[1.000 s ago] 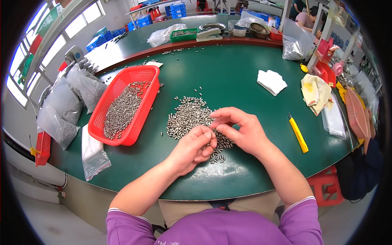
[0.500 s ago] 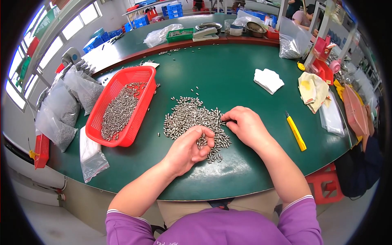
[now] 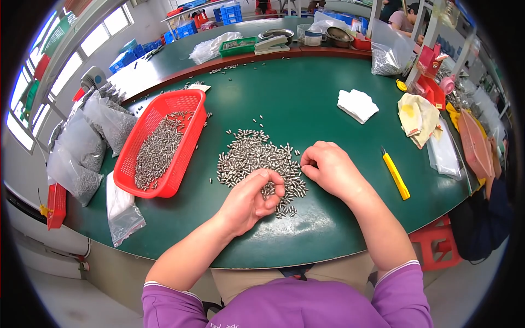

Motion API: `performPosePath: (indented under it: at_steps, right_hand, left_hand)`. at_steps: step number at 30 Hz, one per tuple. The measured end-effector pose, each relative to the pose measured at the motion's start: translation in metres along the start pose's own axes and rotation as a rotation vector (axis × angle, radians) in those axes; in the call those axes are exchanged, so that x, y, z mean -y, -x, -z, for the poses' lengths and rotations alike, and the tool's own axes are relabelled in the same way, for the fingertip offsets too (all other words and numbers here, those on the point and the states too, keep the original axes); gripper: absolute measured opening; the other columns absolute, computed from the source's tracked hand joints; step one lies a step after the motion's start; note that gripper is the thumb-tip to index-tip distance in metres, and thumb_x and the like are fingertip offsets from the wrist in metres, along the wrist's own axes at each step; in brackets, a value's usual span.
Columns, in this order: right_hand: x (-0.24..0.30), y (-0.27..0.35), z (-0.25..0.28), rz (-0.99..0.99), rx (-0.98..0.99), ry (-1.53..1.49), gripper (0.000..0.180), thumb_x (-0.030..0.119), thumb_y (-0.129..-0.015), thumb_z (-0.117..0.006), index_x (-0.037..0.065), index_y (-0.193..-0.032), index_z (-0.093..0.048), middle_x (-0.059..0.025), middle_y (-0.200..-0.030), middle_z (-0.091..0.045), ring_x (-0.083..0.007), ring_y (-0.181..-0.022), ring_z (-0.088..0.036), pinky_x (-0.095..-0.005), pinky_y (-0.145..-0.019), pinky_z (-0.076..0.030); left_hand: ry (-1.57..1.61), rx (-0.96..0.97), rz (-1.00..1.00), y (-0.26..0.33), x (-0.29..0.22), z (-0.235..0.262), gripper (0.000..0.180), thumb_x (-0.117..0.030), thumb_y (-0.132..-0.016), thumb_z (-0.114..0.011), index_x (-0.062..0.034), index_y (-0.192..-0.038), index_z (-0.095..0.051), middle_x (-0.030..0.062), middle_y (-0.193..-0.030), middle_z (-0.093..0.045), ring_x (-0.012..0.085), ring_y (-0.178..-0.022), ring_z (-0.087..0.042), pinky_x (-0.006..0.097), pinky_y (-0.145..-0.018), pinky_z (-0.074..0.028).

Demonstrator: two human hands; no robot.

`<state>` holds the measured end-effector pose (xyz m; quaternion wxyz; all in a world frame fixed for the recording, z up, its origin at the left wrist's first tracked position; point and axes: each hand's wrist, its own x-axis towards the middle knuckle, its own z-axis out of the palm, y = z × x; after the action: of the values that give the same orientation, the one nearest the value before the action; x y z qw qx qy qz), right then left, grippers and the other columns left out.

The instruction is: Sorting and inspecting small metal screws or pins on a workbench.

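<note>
A heap of small silvery metal pieces [image 3: 254, 158], pointed at the ends, lies on the green table in front of me. Over the heap's near edge rests my left hand [image 3: 254, 199], its fingers curled inward and the thumb near the index finger. Whatever lies inside those curled fingers is hidden. Just off the heap's right edge is my right hand [image 3: 328, 169], back upward, with thumb and fingers drawn together. Its fingertips point down toward the table, and I cannot make out what is between them.
Left of the heap stands a red plastic basket [image 3: 183, 158] part filled with similar pieces. Filled clear bags [image 3: 82, 145] line the left edge. To the right lie a yellow cutter knife [image 3: 396, 176], a folded white cloth [image 3: 357, 106] and a stained cloth [image 3: 417, 119]. A raised brown ledge [image 3: 229, 63] bounds the back.
My right hand has drawn slightly right, away from the heap, and its extended index finger has curled in. The left hand keeps nearly the same pose.
</note>
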<state>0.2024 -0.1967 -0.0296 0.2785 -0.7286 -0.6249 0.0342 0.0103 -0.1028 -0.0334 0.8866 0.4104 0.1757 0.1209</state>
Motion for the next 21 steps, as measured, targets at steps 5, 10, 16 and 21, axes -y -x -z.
performPosePath:
  at_steps: [5,10,16,21]
  right_hand:
    - [0.015,-0.005,0.002,0.050,-0.015,-0.186,0.006,0.007,-0.075,-0.062,0.004,-0.078,-0.058,-0.0076,-0.074,-0.057,-0.0215,-0.073,-0.058,-0.0322,-0.066,-0.048]
    - [0.027,-0.004,0.005,0.256,-0.023,-0.411,0.010,0.003,-0.071,-0.065,0.006,-0.079,-0.060,-0.0037,-0.076,-0.060,-0.0171,-0.073,-0.059,-0.0291,-0.065,-0.048]
    - [0.033,-0.004,0.004,0.243,-0.019,-0.556,0.018,0.006,-0.071,-0.067,0.008,-0.088,-0.062,-0.0045,-0.081,-0.063,-0.0198,-0.077,-0.060,-0.0309,-0.068,-0.049]
    - [0.032,-0.003,0.001,0.205,-0.063,-0.635,0.025,0.004,-0.073,-0.067,0.009,-0.097,-0.062,-0.0041,-0.082,-0.063,-0.0177,-0.078,-0.061,-0.0288,-0.068,-0.050]
  left_hand:
    - [-0.002,-0.002,-0.001,-0.001,0.000,0.001,0.016,-0.019,-0.093,-0.044,-0.0040,-0.096,-0.049,0.0063,-0.083,-0.051,0.0073,-0.056,-0.039,0.017,-0.042,-0.028]
    - [-0.029,-0.020,-0.014,-0.001,0.000,-0.003,0.009,-0.012,-0.090,-0.051,-0.0053,-0.095,-0.049,0.0049,-0.083,-0.053,0.0056,-0.056,-0.040,0.016,-0.042,-0.029]
    - [-0.021,-0.019,-0.011,0.000,0.000,0.000,0.010,-0.012,-0.089,-0.051,-0.0060,-0.097,-0.048,0.0045,-0.084,-0.053,0.0052,-0.057,-0.040,0.016,-0.043,-0.029]
    - [-0.022,0.004,-0.010,-0.001,0.001,-0.001,0.012,-0.014,-0.090,-0.051,-0.0065,-0.098,-0.047,0.0041,-0.084,-0.053,0.0051,-0.058,-0.040,0.015,-0.043,-0.029]
